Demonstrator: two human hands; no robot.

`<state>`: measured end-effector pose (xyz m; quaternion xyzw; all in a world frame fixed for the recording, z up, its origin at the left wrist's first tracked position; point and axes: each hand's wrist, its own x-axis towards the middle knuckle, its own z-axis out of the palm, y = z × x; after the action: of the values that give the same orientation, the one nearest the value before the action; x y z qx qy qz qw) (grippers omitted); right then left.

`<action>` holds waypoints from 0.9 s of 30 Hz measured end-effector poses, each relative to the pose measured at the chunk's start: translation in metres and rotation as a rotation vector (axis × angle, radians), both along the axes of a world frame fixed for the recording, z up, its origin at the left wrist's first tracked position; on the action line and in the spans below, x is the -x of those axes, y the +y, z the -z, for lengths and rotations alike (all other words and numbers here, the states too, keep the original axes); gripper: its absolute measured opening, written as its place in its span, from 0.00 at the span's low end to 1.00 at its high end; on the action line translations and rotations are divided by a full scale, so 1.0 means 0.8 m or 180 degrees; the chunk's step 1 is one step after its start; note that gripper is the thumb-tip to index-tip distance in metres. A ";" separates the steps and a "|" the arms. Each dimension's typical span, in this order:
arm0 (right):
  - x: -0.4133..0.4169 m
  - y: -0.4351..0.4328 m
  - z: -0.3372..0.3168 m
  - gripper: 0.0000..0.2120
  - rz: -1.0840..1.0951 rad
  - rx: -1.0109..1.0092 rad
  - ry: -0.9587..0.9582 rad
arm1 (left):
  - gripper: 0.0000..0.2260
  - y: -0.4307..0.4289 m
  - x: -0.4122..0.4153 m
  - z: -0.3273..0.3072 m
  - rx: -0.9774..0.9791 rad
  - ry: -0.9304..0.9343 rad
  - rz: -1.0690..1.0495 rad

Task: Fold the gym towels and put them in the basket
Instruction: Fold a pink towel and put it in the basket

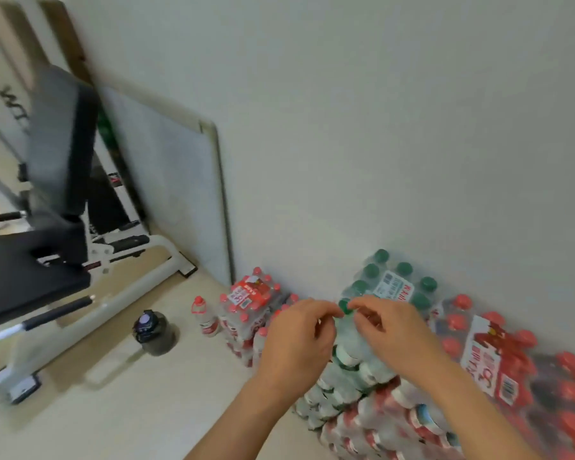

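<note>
The left hand [296, 336] and right hand [392, 333] are close together, fingers bent. I cannot tell if they pinch anything. Just behind them is a green-cap bottle pack [392, 287]. Red-cap packs [478, 346] lie beside it.

A single wide-angle view from the person's head, facing forward and down, tilted; near to the left hand [296, 343] and right hand [397, 336] -- farther off, the plain pale wall [379, 111] and beige floor [120, 426].
</note>
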<state>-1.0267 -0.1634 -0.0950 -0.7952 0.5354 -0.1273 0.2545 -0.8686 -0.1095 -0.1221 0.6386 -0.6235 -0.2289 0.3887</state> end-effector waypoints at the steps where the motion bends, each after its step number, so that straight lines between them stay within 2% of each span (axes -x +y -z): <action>1: -0.030 -0.005 0.004 0.08 -0.0177 -0.0063 -0.0017 | 0.10 0.007 -0.026 0.000 -0.0022 -0.0008 -0.0184; 4: -0.112 -0.020 0.021 0.07 -0.0639 -0.0315 -0.0157 | 0.10 0.028 -0.100 0.002 -0.0038 0.0023 -0.0698; 8: -0.216 -0.040 0.040 0.13 -0.0928 -0.0663 -0.0700 | 0.10 0.047 -0.190 0.003 -0.0146 0.0236 -0.1419; 11: -0.296 -0.063 0.056 0.08 -0.0964 -0.1139 -0.1178 | 0.10 0.047 -0.257 0.003 -0.0173 0.0351 -0.1929; 15: -0.412 -0.097 0.059 0.07 -0.0945 -0.2061 -0.1882 | 0.10 0.022 -0.347 -0.005 -0.0057 0.0165 -0.2526; 20: -0.547 -0.141 0.029 0.09 -0.1242 -0.2715 -0.2353 | 0.10 -0.022 -0.453 -0.033 -0.0002 -0.0219 -0.2938; 22: -0.601 -0.154 0.020 0.08 -0.1478 -0.2706 -0.2378 | 0.11 -0.034 -0.493 -0.045 0.0088 -0.0314 -0.3059; 27: -0.721 -0.165 -0.001 0.12 -0.2294 -0.1933 -0.1795 | 0.12 -0.035 -0.583 -0.069 0.0066 -0.0086 -0.3497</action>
<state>-0.4503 -0.2955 -0.0943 -0.7542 0.1529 -0.0800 0.6336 -0.4022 -0.1372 -0.0668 0.8692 -0.2056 0.0221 0.4492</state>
